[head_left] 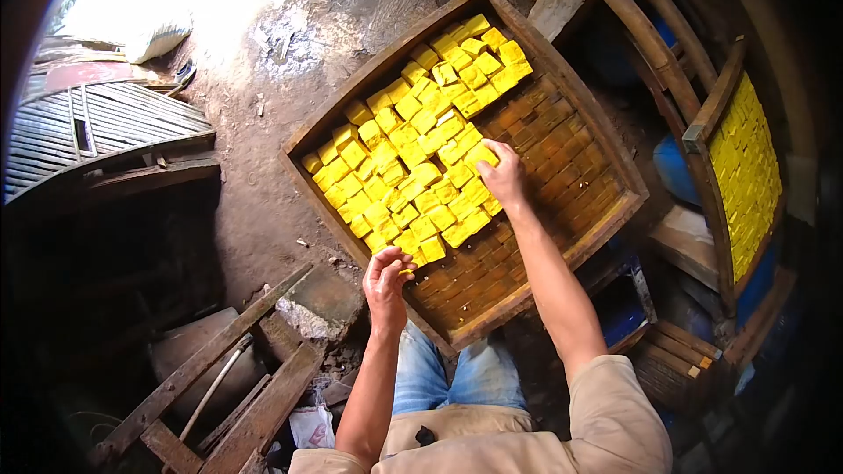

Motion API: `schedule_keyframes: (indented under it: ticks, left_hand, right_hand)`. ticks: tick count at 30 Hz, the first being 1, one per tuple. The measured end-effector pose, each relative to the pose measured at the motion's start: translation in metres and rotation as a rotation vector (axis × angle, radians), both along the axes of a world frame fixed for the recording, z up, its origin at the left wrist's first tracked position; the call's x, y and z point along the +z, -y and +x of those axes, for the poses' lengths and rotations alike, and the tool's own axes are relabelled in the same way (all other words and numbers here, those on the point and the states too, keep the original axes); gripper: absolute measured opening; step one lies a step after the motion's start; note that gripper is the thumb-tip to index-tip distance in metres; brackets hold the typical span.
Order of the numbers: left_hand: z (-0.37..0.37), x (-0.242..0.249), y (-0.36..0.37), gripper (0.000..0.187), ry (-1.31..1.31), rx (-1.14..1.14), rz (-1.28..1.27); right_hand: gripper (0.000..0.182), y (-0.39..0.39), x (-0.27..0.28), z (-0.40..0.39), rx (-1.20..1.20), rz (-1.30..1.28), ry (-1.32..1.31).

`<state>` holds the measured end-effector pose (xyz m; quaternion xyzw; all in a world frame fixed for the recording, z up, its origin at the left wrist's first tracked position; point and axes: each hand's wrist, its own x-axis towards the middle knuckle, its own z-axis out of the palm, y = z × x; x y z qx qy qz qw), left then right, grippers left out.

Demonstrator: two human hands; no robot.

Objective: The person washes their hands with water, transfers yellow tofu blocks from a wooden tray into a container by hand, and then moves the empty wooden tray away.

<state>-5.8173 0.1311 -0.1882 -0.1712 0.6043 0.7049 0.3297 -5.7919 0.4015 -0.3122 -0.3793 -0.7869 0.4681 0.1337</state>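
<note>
A square wooden-framed tray with a woven bottom lies tilted across the middle of the view. Many yellow blocks cover its upper and left part in uneven rows. My right hand is closed round a yellow block at the right edge of the rows. Near the tray's lower left edge, my left hand is raised with its fingers curled and apart, close to the lowest blocks. A little yellow shows beside its fingertips, too small to tell what it is.
A second framed tray of yellow pieces leans upright at the right, near a blue container. Wooden beams and a stone block lie at lower left. A slatted bamboo surface stands at upper left.
</note>
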Motion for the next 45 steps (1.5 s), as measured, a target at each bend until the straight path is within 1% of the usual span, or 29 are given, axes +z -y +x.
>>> schedule_keyframes:
  ticks: [2, 3, 6, 7, 10, 11, 12, 14, 15, 18, 19, 20, 22, 23, 26, 27, 28, 30, 31, 32, 34, 36, 37, 38, 40, 41, 42, 44, 45]
  left_hand:
    - [-0.001, 0.001, -0.003, 0.023, -0.005, -0.011, 0.012]
    - [-0.003, 0.002, -0.005, 0.024, -0.003, -0.018, 0.008]
    - [-0.005, 0.003, -0.011, 0.025, 0.003, -0.031, -0.003]
    - [-0.007, 0.002, -0.014, 0.025, 0.001, -0.038, -0.001]
    - [-0.012, 0.001, -0.022, 0.027, 0.010, -0.046, 0.029]
    - [-0.015, -0.001, -0.022, 0.027, 0.013, -0.054, 0.035]
    - [-0.017, -0.003, -0.022, 0.027, 0.017, -0.063, 0.041]
    - [-0.021, -0.009, -0.024, 0.027, 0.018, -0.071, 0.057]
    - [-0.024, -0.011, -0.025, 0.027, 0.022, -0.076, 0.060]
    - [-0.033, -0.017, -0.030, 0.028, 0.028, -0.102, 0.074]
    - [-0.037, -0.019, -0.031, 0.027, 0.034, -0.109, 0.079]
    - [-0.042, -0.022, -0.032, 0.027, 0.039, -0.117, 0.082]
    - [-0.052, -0.033, -0.033, 0.030, 0.062, -0.138, 0.129]
    - [-0.058, -0.041, -0.035, 0.031, 0.089, -0.133, 0.168]
    - [-0.072, -0.068, -0.044, 0.040, 0.209, -0.126, 0.285]
    - [-0.075, -0.074, -0.053, 0.042, 0.257, -0.101, 0.332]
    - [-0.076, -0.082, -0.061, 0.044, 0.306, -0.077, 0.378]
    - [-0.075, -0.086, -0.080, 0.055, 0.308, -0.104, 0.474]
    - [-0.071, -0.088, -0.092, 0.056, 0.349, -0.069, 0.507]
    - [-0.066, -0.088, -0.103, 0.058, 0.387, -0.030, 0.541]
    - [-0.059, -0.083, -0.105, 0.050, 0.539, -0.022, 0.719]
    - [-0.051, -0.089, -0.094, 0.042, 0.693, -0.086, 0.868]
    - [-0.050, -0.096, -0.084, 0.036, 0.700, -0.101, 0.884]
    - [-0.049, -0.093, -0.075, 0.035, 0.729, -0.070, 0.932]
    - [-0.045, -0.086, -0.060, 0.034, 0.787, -0.011, 1.029]
    - [-0.045, -0.085, -0.051, 0.039, 0.808, 0.021, 1.034]
    - [-0.043, -0.081, -0.043, 0.039, 0.832, 0.040, 1.045]
    - [-0.036, -0.080, -0.030, 0.036, 0.874, 0.111, 1.004]
    - [-0.032, -0.079, -0.024, 0.036, 0.883, 0.127, 0.993]
  right_hand:
    - [0.041, 0.013, -0.022, -0.009, 0.010, 0.241, 0.201]
    - [0.041, 0.024, 0.009, -0.016, -0.034, 0.260, 0.390]
    - [0.042, 0.040, 0.001, -0.011, -0.022, 0.311, 0.301]
    - [0.041, 0.042, -0.002, -0.009, -0.015, 0.408, 0.219]
    - [0.044, 0.030, -0.002, -0.005, -0.026, -0.110, -0.044]
    - [0.046, 0.022, -0.003, -0.010, -0.109, -0.161, -0.075]
    - [0.047, 0.013, 0.018, -0.013, -0.153, -0.433, -0.167]
    - [0.047, -0.001, -0.005, -0.022, -0.116, -0.353, -0.326]
    - [0.044, -0.004, -0.003, -0.030, -0.153, -0.406, -0.314]
    - [0.044, -0.013, -0.017, -0.053, -0.056, -0.055, 0.044]
    - [0.046, -0.018, -0.027, -0.053, 0.336, 0.296, 0.192]
    - [0.044, -0.012, -0.037, -0.052, 0.192, 0.273, 0.198]
    - [0.041, 0.012, -0.015, -0.061, -0.097, 0.226, 0.210]
    - [0.044, 0.017, -0.018, -0.059, -0.102, 0.261, 0.236]
    - [0.047, 0.021, -0.013, -0.056, 0.082, 0.101, 0.043]
    - [0.051, 0.018, -0.007, -0.056, 0.089, 0.036, 0.019]
    - [0.046, 0.010, 0.004, -0.056, -0.035, -0.262, 0.066]
    - [0.039, -0.012, -0.011, -0.037, -0.027, -0.414, -0.186]
    - [0.032, -0.012, 0.012, -0.027, 0.005, -0.400, -0.212]
    - [0.039, -0.004, 0.036, -0.015, 0.076, -0.456, -0.284]
    - [0.045, 0.010, 0.096, 0.008, 0.254, -0.473, -0.173]
    - [0.041, 0.022, 0.055, 0.050, -0.012, -0.286, -0.149]
    - [0.031, 0.029, 0.031, 0.060, -0.143, -0.072, -0.041]
    - [0.030, 0.042, 0.019, 0.063, -0.151, 0.273, 0.122]
    - [0.035, 0.072, -0.003, 0.066, -0.071, 0.463, 0.244]
    - [0.031, 0.085, -0.006, 0.067, -0.080, 0.488, 0.140]
    - [0.026, 0.090, -0.006, 0.068, -0.137, 0.410, 0.018]
    - [0.024, 0.094, -0.001, 0.072, -0.265, 0.213, 0.086]
    - [0.024, 0.091, 0.004, 0.074, -0.277, 0.169, 0.062]
